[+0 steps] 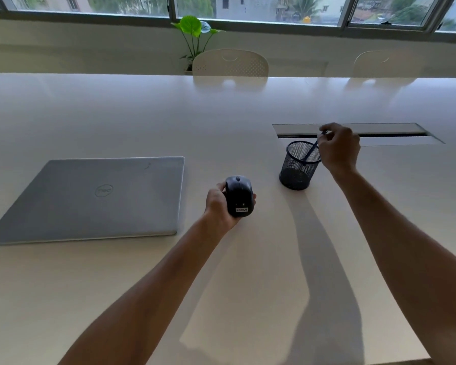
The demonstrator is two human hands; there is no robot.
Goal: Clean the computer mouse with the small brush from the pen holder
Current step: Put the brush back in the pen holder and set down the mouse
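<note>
- The pale worktop (248, 114) fills most of the view, with a long cable slot (379, 133) set into it on the far right.
- Two pale chairs (230, 63) stand at the far edge, and a green plant (192, 30) rises behind the left one, below the windows.
- A closed silver laptop (95, 198) lies flat on the left of the worktop.
- A black mesh pen holder (298, 167) stands upright to the right of centre, just near of the cable slot.
- The left hand (219, 206) grips a dark computer mouse (239, 196), fingers wrapped round its sides; whether the mouse is lifted clear of the worktop is hard to tell.
- The right hand (338, 148) is beside the holder's far right rim, its fingertips pinching the top of the small brush (311, 151).
- The brush leans at a slant with its lower end inside the holder; its bristles cannot be made out.
</note>
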